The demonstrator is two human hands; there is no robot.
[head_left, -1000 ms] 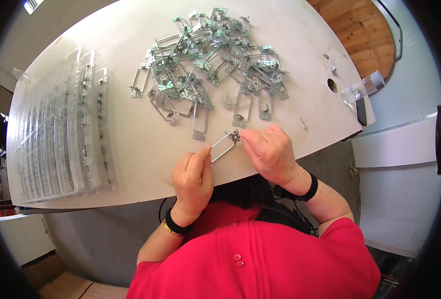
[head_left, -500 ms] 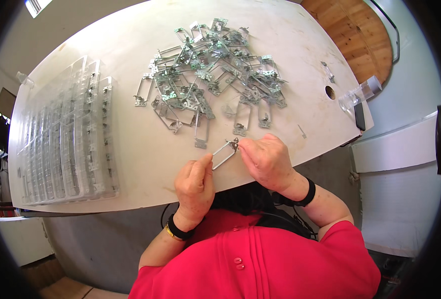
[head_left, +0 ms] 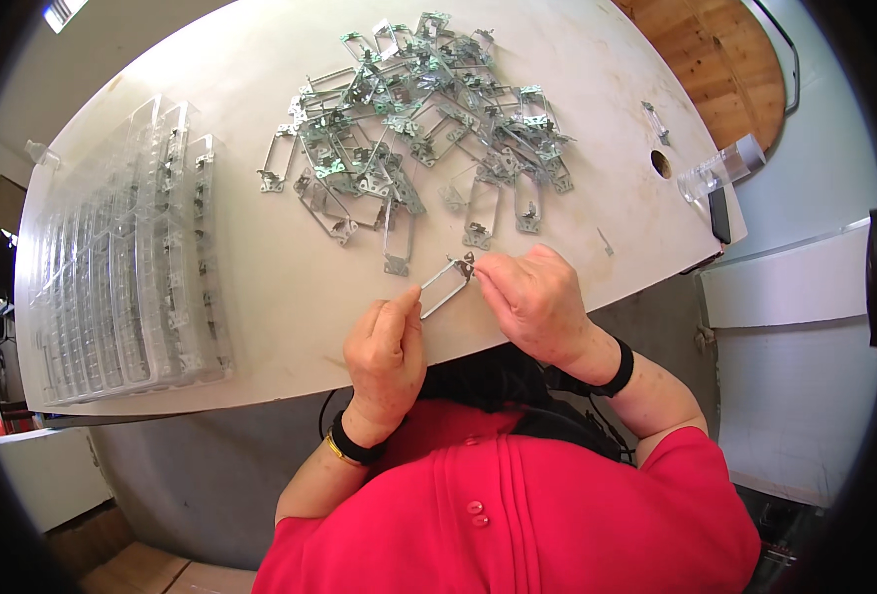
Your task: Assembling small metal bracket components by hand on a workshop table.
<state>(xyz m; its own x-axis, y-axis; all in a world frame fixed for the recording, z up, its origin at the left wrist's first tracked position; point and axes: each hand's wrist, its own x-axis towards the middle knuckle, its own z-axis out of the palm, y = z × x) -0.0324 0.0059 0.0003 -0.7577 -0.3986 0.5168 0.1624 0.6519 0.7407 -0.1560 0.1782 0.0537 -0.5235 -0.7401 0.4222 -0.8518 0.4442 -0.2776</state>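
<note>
Between my two hands, above the table's near edge, is a small metal bracket (head_left: 445, 296) with two long thin rods and a darker jointed end. My left hand (head_left: 387, 346) pinches the near-left end, and its fingers cover that part. The fingertips of my right hand (head_left: 529, 300) are pressed together at the dark end; whether they hold a smaller piece there is hidden. Beyond my hands lies a heap of similar metal brackets (head_left: 389, 129), tangled together. Several single ones stick out on its near side, such as a loose bracket (head_left: 396, 265).
Clear plastic compartment trays (head_left: 121, 267) holding small metal parts are stacked at the left of the white table (head_left: 280, 327). On the right are a clear plastic cylinder (head_left: 721, 170), a dark flat object (head_left: 719, 216), a round hole (head_left: 661, 164), a lone bracket (head_left: 655, 121) and a thin metal piece (head_left: 605, 242).
The view has shifted slightly, so the table and heap sit a little higher in the picture. Both hands keep nearly the same grip on the bracket.
</note>
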